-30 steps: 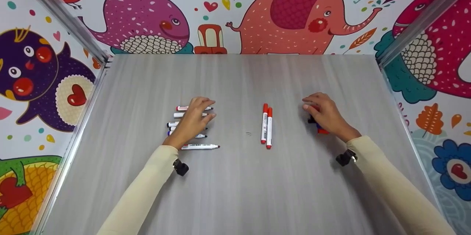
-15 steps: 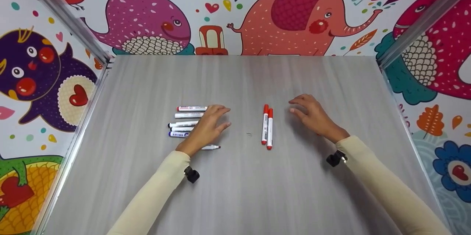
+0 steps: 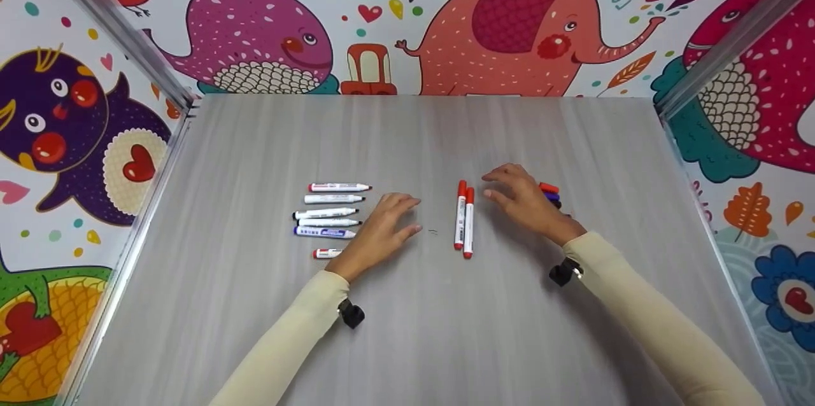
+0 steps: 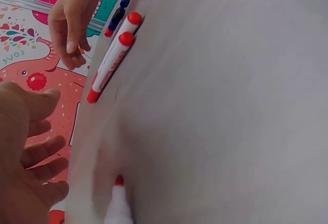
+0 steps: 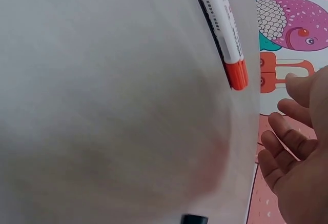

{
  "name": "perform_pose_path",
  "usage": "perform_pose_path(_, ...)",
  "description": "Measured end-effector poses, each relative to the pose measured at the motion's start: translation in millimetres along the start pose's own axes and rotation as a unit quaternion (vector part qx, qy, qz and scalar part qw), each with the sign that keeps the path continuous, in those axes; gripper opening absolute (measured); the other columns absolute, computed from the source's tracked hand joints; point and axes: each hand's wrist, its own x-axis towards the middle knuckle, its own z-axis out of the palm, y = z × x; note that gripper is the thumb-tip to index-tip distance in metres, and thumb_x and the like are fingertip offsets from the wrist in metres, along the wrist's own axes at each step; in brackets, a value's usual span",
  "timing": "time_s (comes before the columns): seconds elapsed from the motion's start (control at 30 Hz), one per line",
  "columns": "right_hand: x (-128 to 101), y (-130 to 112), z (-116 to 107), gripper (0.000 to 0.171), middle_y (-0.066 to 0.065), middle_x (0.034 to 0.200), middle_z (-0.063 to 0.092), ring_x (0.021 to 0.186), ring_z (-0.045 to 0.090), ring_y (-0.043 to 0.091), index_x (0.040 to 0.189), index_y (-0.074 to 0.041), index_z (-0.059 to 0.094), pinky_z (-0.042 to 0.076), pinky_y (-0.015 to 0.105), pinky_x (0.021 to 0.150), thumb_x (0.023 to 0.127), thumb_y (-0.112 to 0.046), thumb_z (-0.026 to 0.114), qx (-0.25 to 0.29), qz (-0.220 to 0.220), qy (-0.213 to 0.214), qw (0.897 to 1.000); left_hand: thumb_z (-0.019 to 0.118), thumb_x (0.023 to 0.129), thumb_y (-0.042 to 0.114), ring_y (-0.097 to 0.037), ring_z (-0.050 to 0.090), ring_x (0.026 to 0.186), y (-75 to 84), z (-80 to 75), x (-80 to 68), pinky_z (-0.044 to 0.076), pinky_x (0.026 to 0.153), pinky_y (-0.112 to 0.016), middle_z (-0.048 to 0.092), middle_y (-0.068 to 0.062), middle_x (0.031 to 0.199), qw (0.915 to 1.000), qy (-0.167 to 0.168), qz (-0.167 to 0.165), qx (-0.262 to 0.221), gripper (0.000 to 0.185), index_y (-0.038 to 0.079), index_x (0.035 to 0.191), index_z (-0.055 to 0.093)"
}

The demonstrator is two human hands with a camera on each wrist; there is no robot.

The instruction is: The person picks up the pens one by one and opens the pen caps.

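My left hand (image 3: pixel 379 231) hovers over the table with relaxed fingers and nothing in it. Beneath its wrist lies an uncapped red marker (image 3: pixel 326 253), partly hidden; its red tip (image 4: pixel 119 180) shows in the left wrist view. Several uncapped markers (image 3: pixel 328 213) lie in a stack of rows left of that hand. Between the hands, two red-capped markers (image 3: pixel 465 221) lie side by side, pointing away from me. Just right of them is my right hand (image 3: pixel 525 202), fingers loosely spread, holding nothing. Loose caps (image 3: pixel 549 188), red, blue and black, lie behind that hand, some hidden by it.
The grey wood-grain table (image 3: pixel 420 329) is enclosed by cartoon-printed walls (image 3: pixel 375 18) at the back and both sides, with metal rails (image 3: pixel 137 43) at the corners. A small dark mark (image 3: pixel 433 231) shows on the tabletop left of the capped markers.
Both hands have moved inward toward the two capped markers, the left one to the right and slightly nearer, the right one to the left. The uncapped markers and the caps are more exposed.
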Motion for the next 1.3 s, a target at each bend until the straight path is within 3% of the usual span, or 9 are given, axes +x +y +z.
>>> perform_pose_path(0.4, 14, -1, 20, 0.037, 0.018, 0.134, 0.066, 0.127, 0.058, 0.035, 0.138, 0.002, 0.072, 0.048, 0.054, 0.113, 0.104, -0.012, 0.077, 0.007, -0.014, -0.019, 1.0, 0.078, 0.103, 0.015, -0.03, 0.054, 0.14, 13.0, 32.5, -5.5, 0.046, 0.121, -0.046, 0.062, -0.013, 0.145, 0.9994, -0.017, -0.014, -0.025, 0.052, -0.003, 0.149, 0.062)
perform_pose_path(0.57, 22, 3, 28, 0.039, 0.02, 0.13, 0.068, 0.122, 0.058, 0.036, 0.135, 0.005, 0.073, 0.049, 0.051, 0.105, 0.102, -0.013, 0.081, -0.012, -0.031, -0.01, 0.999, 0.082, 0.1, 0.017, -0.029, 0.055, 0.137, 6.0, 49.9, -6.4, 0.047, 0.118, -0.045, 0.063, -0.012, 0.142, 0.9995, 0.005, 0.023, -0.02, 0.053, -0.003, 0.147, 0.064)
perform_pose_path(0.87, 28, 5, 41, 0.042, 0.021, 0.131, 0.067, 0.122, 0.055, 0.037, 0.136, 0.005, 0.072, 0.045, 0.05, 0.102, 0.099, -0.013, 0.084, -0.025, -0.024, 0.001, 0.999, 0.083, 0.1, 0.017, -0.027, 0.051, 0.141, 21.7, 62.4, -6.5, 0.045, 0.121, -0.039, 0.06, -0.011, 0.146, 0.9997, -0.008, 0.008, 0.024, 0.055, -0.002, 0.148, 0.063)
perform_pose_path(1.1, 29, 6, 47, 0.042, 0.02, 0.13, 0.068, 0.124, 0.054, 0.039, 0.135, 0.003, 0.073, 0.042, 0.055, 0.105, 0.098, -0.014, 0.085, -0.033, -0.03, 0.018, 0.999, 0.086, 0.098, 0.018, -0.026, 0.05, 0.139, 22.3, 74.0, -5.0, 0.046, 0.118, -0.038, 0.06, -0.01, 0.141, 0.9964, 0.01, 0.035, 0.077, 0.055, -0.003, 0.144, 0.066)
perform_pose_path(1.3, 33, 15, 52, 0.044, 0.019, 0.126, 0.069, 0.12, 0.055, 0.039, 0.134, 0.002, 0.073, 0.039, 0.058, 0.105, 0.098, -0.02, 0.086, -0.038, -0.063, 0.035, 0.997, 0.088, 0.095, 0.018, -0.028, 0.049, 0.139, 23.7, 79.9, -2.2, 0.046, 0.119, -0.039, 0.062, -0.01, 0.138, 0.9921, 0.019, 0.047, 0.115, 0.056, -0.001, 0.143, 0.067)
